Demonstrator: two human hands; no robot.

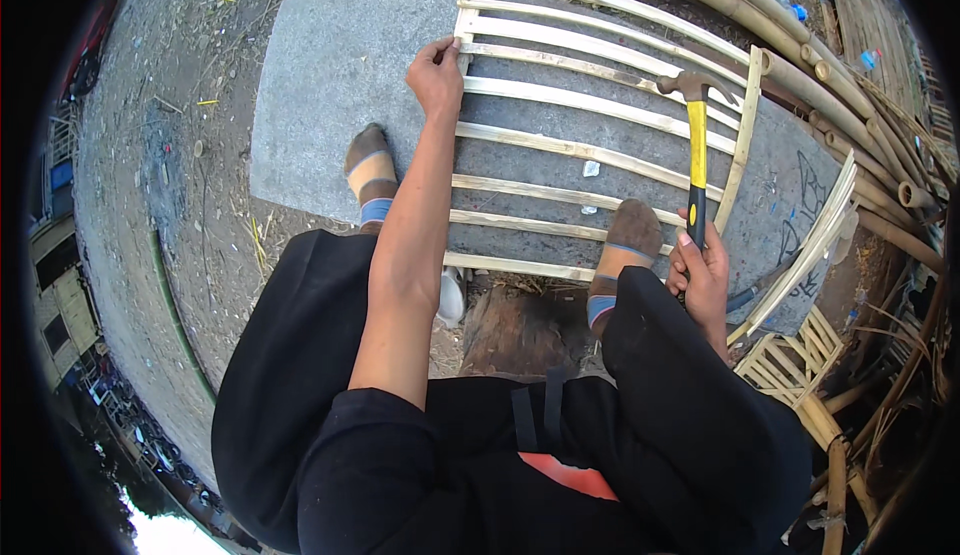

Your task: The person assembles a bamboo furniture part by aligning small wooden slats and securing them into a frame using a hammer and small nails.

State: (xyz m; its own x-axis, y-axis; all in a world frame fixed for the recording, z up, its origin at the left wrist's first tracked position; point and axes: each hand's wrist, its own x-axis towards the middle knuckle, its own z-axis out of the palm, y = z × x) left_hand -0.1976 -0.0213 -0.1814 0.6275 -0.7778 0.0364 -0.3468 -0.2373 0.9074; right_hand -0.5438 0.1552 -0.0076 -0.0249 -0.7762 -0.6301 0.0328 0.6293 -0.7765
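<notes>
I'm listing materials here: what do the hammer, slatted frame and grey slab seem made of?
Hammer: dull brown head, likely rusty steel; smooth yellow-and-black handle, probably plastic or rubber.
Slatted frame: bare pale strips with darker joint-like marks, likely split bamboo.
Grey slab: matte, mottled surface, perhaps concrete or cement board.

Dark, hand-drawn lettering (808, 195) stands on the right part of the grey board (340, 65), in large, loose strokes set at a slant. A bundle of pale strips (805, 245) crosses in front of it (more dark strokes show on the bundle's other side), so part of the writing is hidden.
</notes>
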